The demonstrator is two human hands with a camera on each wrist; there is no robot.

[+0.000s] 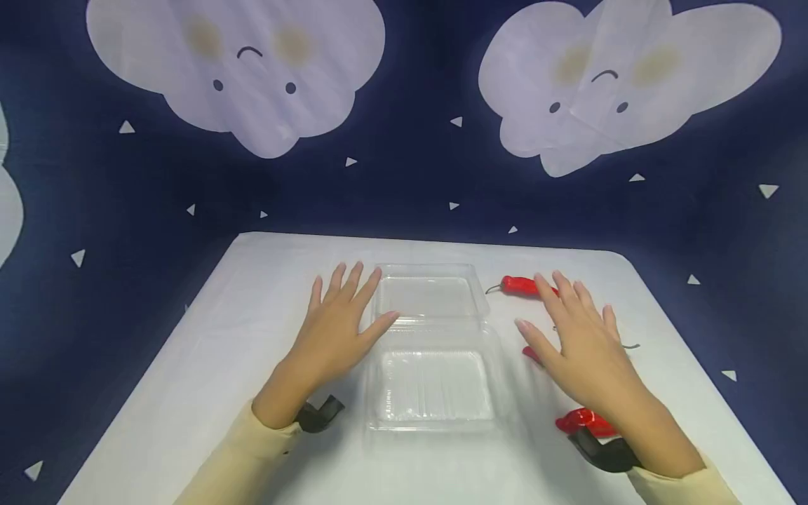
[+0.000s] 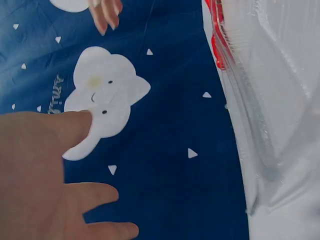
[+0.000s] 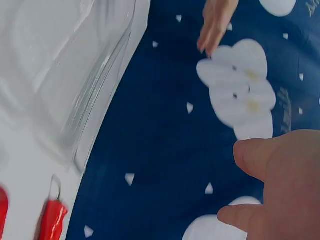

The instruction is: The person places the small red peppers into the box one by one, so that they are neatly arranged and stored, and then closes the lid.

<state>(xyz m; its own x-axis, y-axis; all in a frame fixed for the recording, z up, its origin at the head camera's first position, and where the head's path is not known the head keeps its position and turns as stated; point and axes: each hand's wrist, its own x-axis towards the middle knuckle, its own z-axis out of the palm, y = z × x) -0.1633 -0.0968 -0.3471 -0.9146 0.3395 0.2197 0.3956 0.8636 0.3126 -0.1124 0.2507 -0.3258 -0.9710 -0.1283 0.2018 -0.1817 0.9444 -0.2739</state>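
My left hand (image 1: 334, 331) is spread with straight fingers, at the left side of a clear plastic clamshell container (image 1: 435, 424) and holding nothing. The container lies opened out on the white table, its two halves one behind the other. To its right my right hand (image 1: 587, 347) is spread too, holding nothing, over several red chili peppers. One red pepper (image 1: 519, 285) shows beyond its fingertips, and another red pepper (image 1: 583, 421) lies beside the wrist. Under the right hand a further pepper (image 1: 532, 355) is mostly hidden. In the right wrist view a red pepper (image 3: 53, 220) lies with its stem up.
The white table (image 1: 265, 280) has a rounded far corner at the right. Behind it hangs a dark blue cloth (image 1: 404, 189) with white clouds and small triangles. A black strap (image 1: 606, 452) is on the right wrist, and a similar strap (image 1: 318, 415) on the left.
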